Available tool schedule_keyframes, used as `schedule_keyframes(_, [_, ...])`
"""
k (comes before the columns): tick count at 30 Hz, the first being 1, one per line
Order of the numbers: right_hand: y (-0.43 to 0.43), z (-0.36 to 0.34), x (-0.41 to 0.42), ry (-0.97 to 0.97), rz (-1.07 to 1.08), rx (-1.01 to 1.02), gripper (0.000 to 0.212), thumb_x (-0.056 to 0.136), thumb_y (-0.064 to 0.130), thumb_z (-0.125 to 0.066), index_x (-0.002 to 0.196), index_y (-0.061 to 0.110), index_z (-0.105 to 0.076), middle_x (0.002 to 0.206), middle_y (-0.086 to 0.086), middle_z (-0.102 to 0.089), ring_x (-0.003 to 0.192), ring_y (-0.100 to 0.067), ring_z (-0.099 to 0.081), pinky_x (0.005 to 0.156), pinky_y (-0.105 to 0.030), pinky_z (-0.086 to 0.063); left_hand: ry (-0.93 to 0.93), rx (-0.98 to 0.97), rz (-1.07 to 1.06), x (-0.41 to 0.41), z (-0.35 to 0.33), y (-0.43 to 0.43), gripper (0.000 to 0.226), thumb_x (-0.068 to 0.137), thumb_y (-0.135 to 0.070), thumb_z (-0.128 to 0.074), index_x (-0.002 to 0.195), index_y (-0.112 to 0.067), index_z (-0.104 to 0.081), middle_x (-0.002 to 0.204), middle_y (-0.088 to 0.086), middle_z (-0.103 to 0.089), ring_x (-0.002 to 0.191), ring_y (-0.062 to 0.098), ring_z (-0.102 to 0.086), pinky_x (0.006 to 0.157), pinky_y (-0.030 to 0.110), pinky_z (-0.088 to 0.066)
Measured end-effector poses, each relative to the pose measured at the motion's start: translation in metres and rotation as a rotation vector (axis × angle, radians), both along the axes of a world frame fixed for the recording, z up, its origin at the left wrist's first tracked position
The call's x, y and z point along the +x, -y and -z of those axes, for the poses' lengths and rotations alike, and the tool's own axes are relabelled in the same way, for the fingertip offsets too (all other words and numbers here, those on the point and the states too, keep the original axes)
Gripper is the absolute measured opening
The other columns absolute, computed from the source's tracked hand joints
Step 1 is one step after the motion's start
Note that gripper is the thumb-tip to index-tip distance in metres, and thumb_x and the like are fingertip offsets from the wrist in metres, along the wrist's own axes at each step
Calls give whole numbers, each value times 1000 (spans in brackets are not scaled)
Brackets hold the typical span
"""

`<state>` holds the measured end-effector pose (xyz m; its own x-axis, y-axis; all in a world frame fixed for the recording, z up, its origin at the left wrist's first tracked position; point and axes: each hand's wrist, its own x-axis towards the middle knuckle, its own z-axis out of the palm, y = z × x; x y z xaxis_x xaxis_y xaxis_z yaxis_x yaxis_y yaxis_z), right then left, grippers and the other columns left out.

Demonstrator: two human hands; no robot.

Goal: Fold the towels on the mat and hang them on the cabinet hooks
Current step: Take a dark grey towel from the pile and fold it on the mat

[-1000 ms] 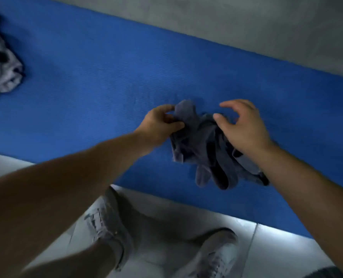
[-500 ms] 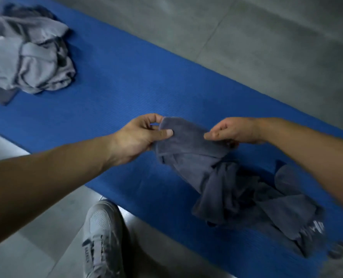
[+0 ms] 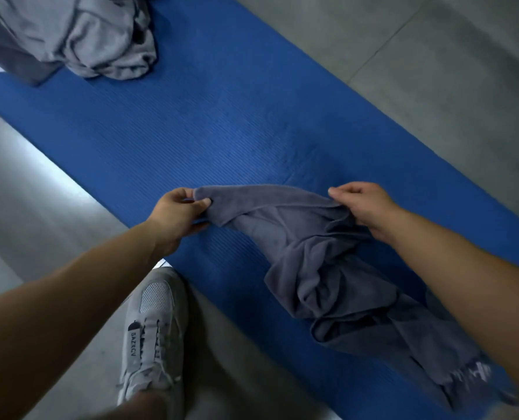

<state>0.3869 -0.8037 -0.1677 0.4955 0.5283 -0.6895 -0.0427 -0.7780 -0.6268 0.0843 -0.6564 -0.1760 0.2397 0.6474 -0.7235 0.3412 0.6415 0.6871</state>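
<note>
My left grip (image 3: 179, 213) is closed narrow on one corner of the dark grey towel (image 3: 312, 253). The thumb lies on top, the fingers curl beneath, and the cloth is pinched between them. My right grip (image 3: 364, 207) holds the same top edge further right, with the fingers bent down over the hem; the thumb is hidden behind the fabric. Between the two grips the edge runs in a shallow arc just right of the frame's centre. I cannot tell whether that edge is clear of the mat (image 3: 221, 116) or brushing it.

The rest of the towel trails toward the lower right in soft, rumpled folds that lie on the mat. Its far end is blurred beside my right forearm. The cloth looks matte and plush, with a stitched border showing as a raised line near the top.

The mat is blue and finely ribbed, a long strip running diagonally from upper left to lower right. In the upper left of the frame a heap of pale grey towels (image 3: 100, 34) sits crumpled on it.

The floor (image 3: 403, 56) at upper right is dull grey concrete with a joint line. At lower left it is smooth and shiny. My grey mesh shoe (image 3: 152, 328) stands at bottom centre, its toe at the mat's near edge.
</note>
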Motion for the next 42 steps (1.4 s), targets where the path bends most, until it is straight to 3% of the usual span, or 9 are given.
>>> schedule_keyframes(5, [14,23,8,319,11,-121,32,80,52,-76,83,21,-71,92,3,-72,88,-17,-66,83,-35,-55,3,-74,-18,-4,9,1,5,96,-14,-67,98,-13,-62,99,7,-70,98,24,-69,84,36,-59])
schedule_keyframes(10, [21,8,28,51,190,-295,49,86,63,-64,94,15,-66,92,-2,-65,80,-17,-60,71,-34,-50,-36,-94,6,0,13,1,14,96,-24,-68,103,-14,-62,96,6,-69,92,20,-69,68,29,-56])
schedule_keyframes(17, [36,9,20,-100,42,-696,52,86,66,-61,82,14,-57,64,0,-64,47,-9,-48,36,-15,-35,-86,-156,-30,-2,18,2,19,93,-26,-72,98,-10,-63,87,9,-73,76,19,-71,66,32,-62])
schedule_keyframes(20, [31,12,17,-176,205,-543,24,95,34,-67,82,15,-59,64,2,-60,57,-9,-56,36,-18,-47,1,-167,-87,-5,20,2,11,95,-19,-70,92,-11,-63,89,11,-73,80,20,-73,72,34,-63])
schedule_keyframes(23, [15,12,23,-337,615,-71,19,102,9,-52,89,23,-54,80,1,-57,78,-15,-60,60,-34,-57,172,-185,-166,-7,19,0,12,96,-17,-66,86,-12,-64,90,11,-69,81,19,-71,79,34,-63])
schedule_keyframes(27, [-18,-7,30,-482,884,294,31,103,5,-41,86,25,-57,78,1,-58,78,-14,-63,81,-35,-53,320,-193,-222,-8,17,-4,11,100,-21,-60,93,-13,-63,99,12,-70,94,22,-71,87,37,-61])
schedule_keyframes(30, [-41,-16,40,-554,1000,389,23,97,1,-44,85,15,-57,74,-3,-59,63,-15,-63,68,-29,-57,342,-190,-233,-9,12,-7,11,102,-23,-56,95,-15,-61,97,10,-69,91,21,-70,84,38,-62])
schedule_keyframes(34, [-66,-20,47,-449,809,330,23,93,2,-46,73,13,-51,68,-2,-52,57,-12,-57,55,-22,-53,317,-153,-285,-19,-1,-15,17,104,-23,-53,89,-17,-58,84,4,-70,77,15,-70,69,31,-63])
schedule_keyframes(42, [-81,-10,25,-101,410,214,16,102,17,-51,100,29,-61,83,4,-64,66,-11,-60,60,-28,-51,285,-135,-385,-29,10,-21,18,105,-23,-53,87,-19,-56,84,3,-70,75,16,-70,63,31,-60])
